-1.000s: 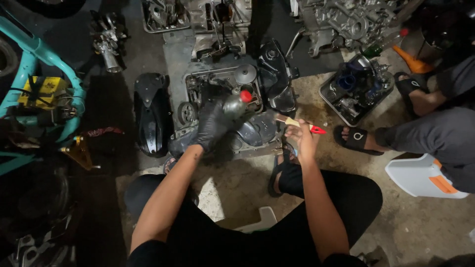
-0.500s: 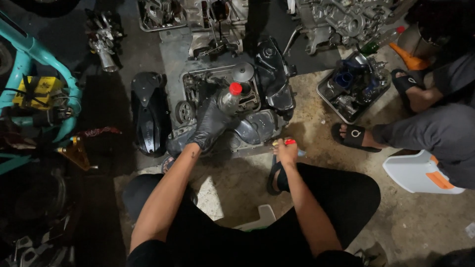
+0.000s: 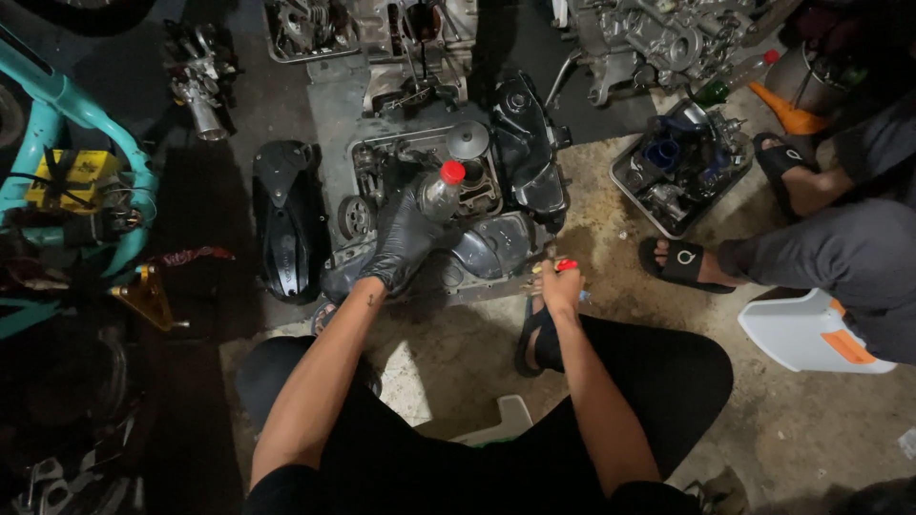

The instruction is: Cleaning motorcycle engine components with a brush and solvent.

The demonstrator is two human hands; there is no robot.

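I am holding a small clear bottle with a red cap (image 3: 442, 189) in my gloved left hand (image 3: 401, 243), right over the opened engine (image 3: 448, 205) that is lying on the floor (image 3: 668, 401). The cap is sitting on the neck, so as far as I can judge nothing is being poured at this moment. The side cover (image 3: 286, 219) is lying off to the left of the engine, just beside it, which tells me the opening-up part is done; the inner parts are exposed and dark with grime, so I am reckoning the cleaning or oiling is mostly left to do.

My left arm is reaching forward, nearly straight, the black-gloved fingers (image 3: 412, 217) wrapping around the bottle's body and tilting it slightly toward the casing. My right hand (image 3: 561, 286) is resting low, near the engine's front right edge and above my sandal (image 3: 534, 334), its fingers closing on a small red-tipped tool (image 3: 565, 267); I cannot tell exactly what it is. My right forearm is lying along my thigh.

Another person's sandalled feet (image 3: 682, 262) are planted to the right, beside a tray of parts (image 3: 677, 167).
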